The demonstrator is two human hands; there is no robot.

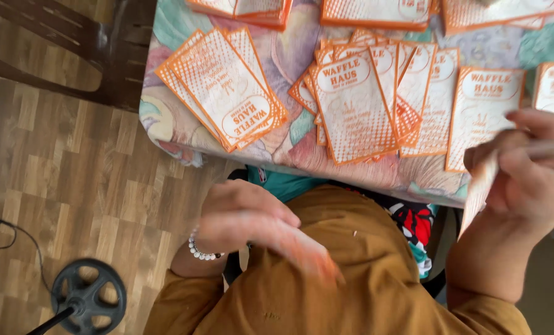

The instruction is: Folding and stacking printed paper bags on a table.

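Overhead, two hands [376, 205], one paper sleeve [480, 186].

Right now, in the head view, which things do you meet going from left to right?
Round black stand base → fanned stack of orange-and-white paper sleeves → left hand → middle pile of sleeves → right hand holding a sleeve.

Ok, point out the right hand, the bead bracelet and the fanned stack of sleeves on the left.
right hand [528, 167], head view, knuckles.
bead bracelet [201, 251], head view, beads at the wrist.
fanned stack [224, 87], head view, top sleeve's middle.

Home; tablecloth [165, 118]; wood-pattern floor [72, 186]; chair [97, 43]
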